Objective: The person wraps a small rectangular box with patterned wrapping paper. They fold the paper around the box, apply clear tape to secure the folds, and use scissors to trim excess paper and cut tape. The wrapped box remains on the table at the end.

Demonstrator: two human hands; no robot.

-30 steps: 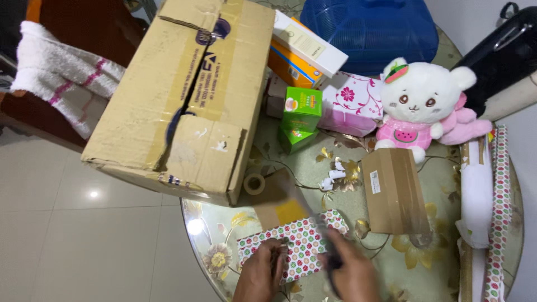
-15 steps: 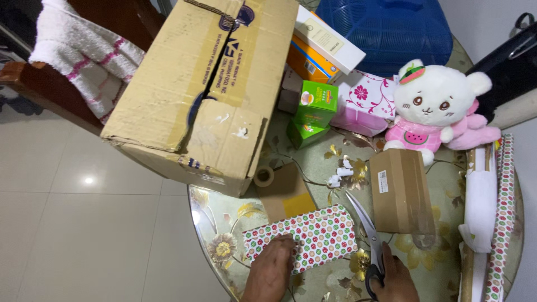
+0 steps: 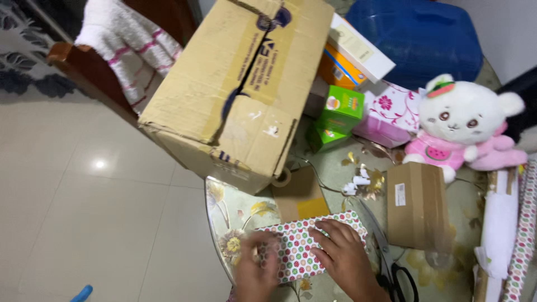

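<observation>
A small box wrapped in dotted paper (image 3: 302,246) lies at the near edge of the round flowered glass table (image 3: 224,201). My left hand (image 3: 257,268), blurred, rests on its left end. My right hand (image 3: 344,254) lies flat on its right half with fingers spread. A pair of black-handled scissors (image 3: 391,263) lies on the table just right of my right hand, with no hand on it. A flat brown cardboard piece with a yellow patch (image 3: 302,198) sits just behind the wrapped box.
A large cardboard box (image 3: 235,84) overhangs the table's left side, a tape roll (image 3: 282,178) at its corner. A small taped carton (image 3: 417,204), green boxes (image 3: 338,112), a pink box (image 3: 391,109), a plush toy (image 3: 461,123), wrapping-paper rolls (image 3: 523,235) and a blue basket (image 3: 419,33) surround. A chair with a towel (image 3: 131,47) stands at the left.
My right hand has let go of the scissors, which now lie on the table, and has moved left onto the wrapped box. The view has shifted left.
</observation>
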